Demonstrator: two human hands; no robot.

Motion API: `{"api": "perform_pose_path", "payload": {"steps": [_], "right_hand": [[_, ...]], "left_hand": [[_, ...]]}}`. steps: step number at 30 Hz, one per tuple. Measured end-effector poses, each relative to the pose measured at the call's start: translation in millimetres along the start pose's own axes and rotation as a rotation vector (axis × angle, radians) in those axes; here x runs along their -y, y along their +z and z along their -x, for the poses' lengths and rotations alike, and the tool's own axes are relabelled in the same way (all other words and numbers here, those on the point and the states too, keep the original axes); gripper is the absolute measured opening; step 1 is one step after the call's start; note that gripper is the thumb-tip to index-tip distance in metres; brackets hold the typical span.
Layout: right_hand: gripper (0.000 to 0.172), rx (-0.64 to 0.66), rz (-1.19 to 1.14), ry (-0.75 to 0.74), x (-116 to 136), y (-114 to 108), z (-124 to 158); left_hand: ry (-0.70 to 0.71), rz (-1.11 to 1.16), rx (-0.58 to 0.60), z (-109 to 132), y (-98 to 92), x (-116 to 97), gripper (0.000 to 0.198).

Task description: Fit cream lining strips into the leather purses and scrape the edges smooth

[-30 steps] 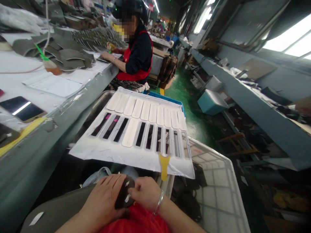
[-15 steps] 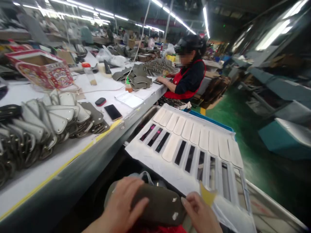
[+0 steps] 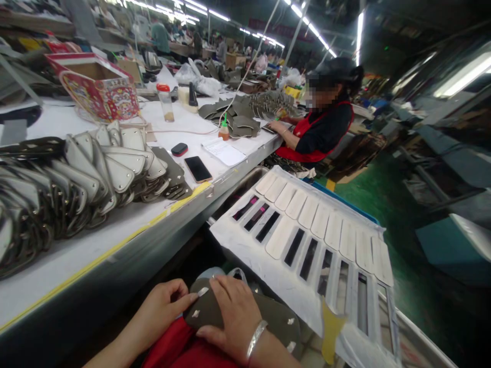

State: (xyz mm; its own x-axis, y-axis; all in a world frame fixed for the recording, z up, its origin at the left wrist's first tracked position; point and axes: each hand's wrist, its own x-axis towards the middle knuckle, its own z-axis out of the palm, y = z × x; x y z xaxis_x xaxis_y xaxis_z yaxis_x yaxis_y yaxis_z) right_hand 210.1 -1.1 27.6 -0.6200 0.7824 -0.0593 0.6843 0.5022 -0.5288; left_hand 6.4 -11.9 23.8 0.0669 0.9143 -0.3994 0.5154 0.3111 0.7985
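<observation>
An olive-grey panel [image 3: 273, 313] with rounded corners and small shiny tabs lies across my lap, over red cloth. My left hand [image 3: 168, 305] is at the panel's left end, fingers curled and thumb pressed at its edge beside a tab [image 3: 202, 291]. Over the panel's middle lies my right hand [image 3: 235, 314], fingers spread flat and thumb near the lower edge; a silver bracelet [image 3: 256, 338] circles that wrist. My palm hides part of the panel. To the right is a white-covered tray [image 3: 264, 271] carrying a row of pale rounded strips [image 3: 305, 212].
On the white-topped table [image 3: 126, 232] at left stand many stacked panels [image 3: 76, 179], a phone [image 3: 198, 169], a red box [image 3: 99, 94] and a red-capped jar [image 3: 165, 102]. A person in a red apron [image 3: 326, 135] sits farther along. A yellow piece [image 3: 330, 329] hangs at the tray's near edge.
My left hand has moved off the panel's middle to its left end. My right hand has left the right end and now lies over the middle. The whole view has shifted.
</observation>
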Motion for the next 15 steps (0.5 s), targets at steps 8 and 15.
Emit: {"api": "perform_pose_path", "payload": {"steps": [8,15], "right_hand": [[0.079,0.032,-0.001,0.019,0,-2,1],[0.078,0.015,0.031,0.02,0,0,-1]], "left_hand": [[0.011,0.004,0.021,-2,-4.6,-3,0.032],[0.05,-0.146,0.087,-9,-13.4,-7,0.031]]}}
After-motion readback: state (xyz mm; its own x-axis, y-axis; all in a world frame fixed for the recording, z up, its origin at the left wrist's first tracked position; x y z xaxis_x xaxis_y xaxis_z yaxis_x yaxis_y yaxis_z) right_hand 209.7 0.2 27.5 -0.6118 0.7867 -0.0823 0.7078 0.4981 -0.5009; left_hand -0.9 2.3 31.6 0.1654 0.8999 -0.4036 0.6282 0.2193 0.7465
